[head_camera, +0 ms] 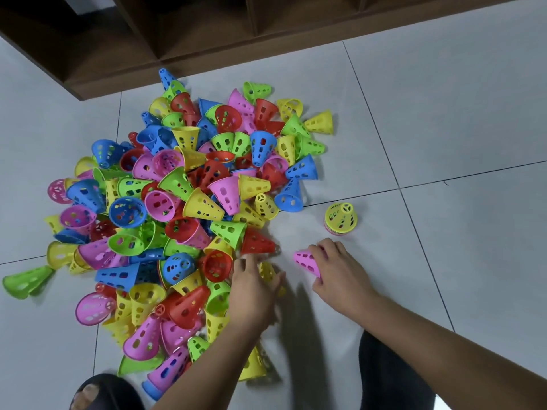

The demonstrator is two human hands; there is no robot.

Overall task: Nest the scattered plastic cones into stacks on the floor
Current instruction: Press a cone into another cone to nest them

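Observation:
A big heap of perforated plastic cones (183, 208) in red, yellow, green, blue and pink covers the floor at centre left. A short nested stack (340, 218) with a yellow cone on top stands upright to the right of the heap. My right hand (340, 273) grips a pink cone (306, 261) lying on its side on the tile. My left hand (254, 288) rests at the heap's near right edge, its fingers curled over a yellow cone (268, 272), partly hidden and blurred.
A dark wooden shelf unit (177, 39) runs along the top, just behind the heap. White floor tiles (444, 128) spread to the right. My foot in a black slipper (97, 392) sits bottom left, and my dark-clothed knee (390, 374) is at bottom centre.

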